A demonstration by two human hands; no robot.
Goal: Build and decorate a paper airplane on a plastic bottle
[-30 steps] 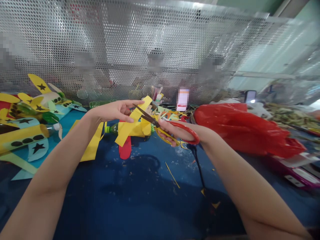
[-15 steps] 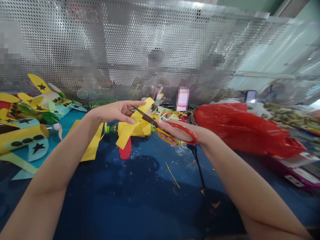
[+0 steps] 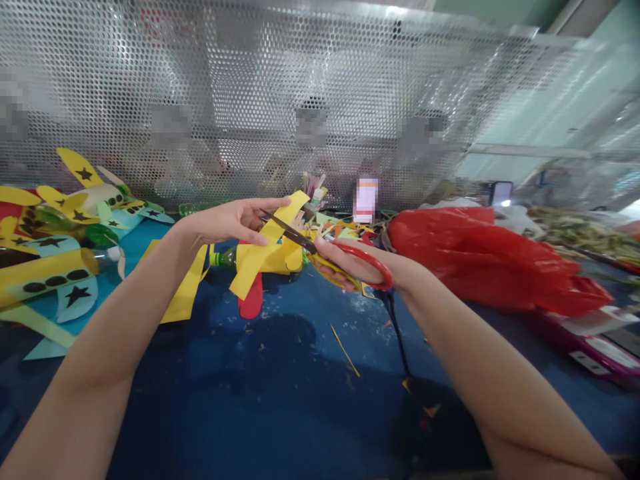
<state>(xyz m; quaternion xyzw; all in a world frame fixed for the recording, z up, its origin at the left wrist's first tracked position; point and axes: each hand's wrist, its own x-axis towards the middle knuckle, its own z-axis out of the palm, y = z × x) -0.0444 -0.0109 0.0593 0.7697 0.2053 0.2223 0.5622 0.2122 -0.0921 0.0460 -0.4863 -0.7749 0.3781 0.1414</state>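
My left hand (image 3: 240,220) pinches a strip of yellow paper (image 3: 249,268) near its middle, and the strip slants up to the right. In my right hand (image 3: 337,260) is a pair of scissors (image 3: 363,259) with a red handle loop, its dark blades lying across the strip. Whether the blades are apart is hard to make out. Behind the strip, a green plastic bottle (image 3: 227,258) wrapped in yellow paper lies on the blue table, with a red rounded piece (image 3: 251,299) sticking out below it.
At the left lie several paper-covered bottle planes (image 3: 45,277) with star shapes. A yellow sheet (image 3: 181,293) rests by my left forearm. Paper scraps (image 3: 345,228) and a lit phone (image 3: 367,199) are at the back. A red plastic bag (image 3: 465,257) lies at right.
Very little differs. The yellow strip and both hands have shifted slightly, and the scissors stay across the strip.
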